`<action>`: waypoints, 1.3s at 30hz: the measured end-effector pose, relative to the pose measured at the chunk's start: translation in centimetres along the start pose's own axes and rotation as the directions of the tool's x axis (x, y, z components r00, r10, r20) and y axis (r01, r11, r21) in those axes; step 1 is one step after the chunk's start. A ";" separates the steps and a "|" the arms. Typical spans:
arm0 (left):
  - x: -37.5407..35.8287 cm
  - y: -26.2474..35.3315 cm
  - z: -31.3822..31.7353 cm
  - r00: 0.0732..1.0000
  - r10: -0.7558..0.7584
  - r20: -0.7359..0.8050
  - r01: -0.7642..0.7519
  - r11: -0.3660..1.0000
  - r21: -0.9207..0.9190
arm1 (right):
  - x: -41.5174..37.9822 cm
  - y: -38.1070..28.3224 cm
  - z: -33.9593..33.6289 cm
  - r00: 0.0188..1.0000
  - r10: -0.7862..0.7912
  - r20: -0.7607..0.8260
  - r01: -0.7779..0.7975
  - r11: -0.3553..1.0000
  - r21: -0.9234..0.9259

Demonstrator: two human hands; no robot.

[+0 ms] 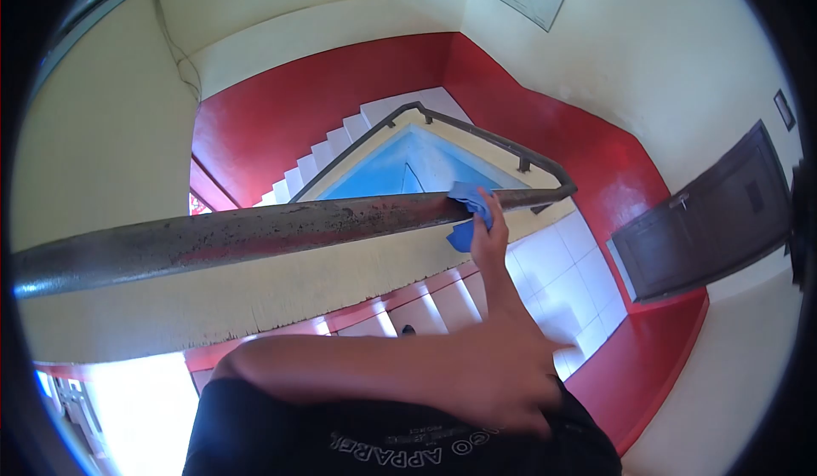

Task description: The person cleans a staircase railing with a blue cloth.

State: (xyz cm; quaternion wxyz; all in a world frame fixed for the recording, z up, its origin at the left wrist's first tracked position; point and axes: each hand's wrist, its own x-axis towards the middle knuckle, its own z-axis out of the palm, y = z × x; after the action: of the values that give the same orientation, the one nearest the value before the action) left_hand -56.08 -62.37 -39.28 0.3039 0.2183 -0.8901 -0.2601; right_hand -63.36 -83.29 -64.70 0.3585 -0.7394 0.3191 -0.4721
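Note:
My right hand (491, 231) is closed around a blue cloth (467, 193), which is draped over the dark metal handrail (323, 222) and hangs below it. The handrail's brown paint is worn and chipped along its length. My left forearm lies across the front of my black shirt (400, 442). At its end my left hand (515, 382), slightly blurred, has its fingers apart and holds nothing visible. It overlaps my right forearm in this view and hides part of it.
Below the handrail runs a cream parapet (170, 310), with stairs (434, 310) descending beyond it. White steps (336, 140) climb along a red and cream wall (332, 76) across the stairwell. A brown door (706, 220) stands at the right, by a tiled landing (557, 263).

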 end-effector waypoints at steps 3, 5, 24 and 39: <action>-8.3 -1.9 -2.7 0.764 -0.596 -0.247 0.474 0.260 0.841 | -1.2 -8.8 3.3 0.980 -0.179 0.090 0.187 0.979 -0.084; -10.8 -1.0 -3.9 0.573 -0.545 -0.612 0.708 -0.047 0.705 | -1.0 -11.2 4.2 0.899 -0.399 0.184 0.433 0.872 -0.229; -12.6 -4.8 -3.3 0.462 -0.384 -0.799 0.695 -0.403 0.595 | 0.7 -6.1 3.8 0.951 -0.309 0.012 0.301 0.918 -0.260; -13.7 -7.4 -1.6 0.606 -0.139 -0.783 0.617 -0.540 0.573 | 6.5 22.7 -9.1 0.837 -0.547 0.012 0.546 0.834 -0.084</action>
State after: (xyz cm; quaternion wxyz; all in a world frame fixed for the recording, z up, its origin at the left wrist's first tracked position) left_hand -43.49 -61.11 -48.48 -0.0014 0.7445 -0.4671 0.4771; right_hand -72.53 -102.86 -77.83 0.1755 -0.8111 0.1166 -0.5457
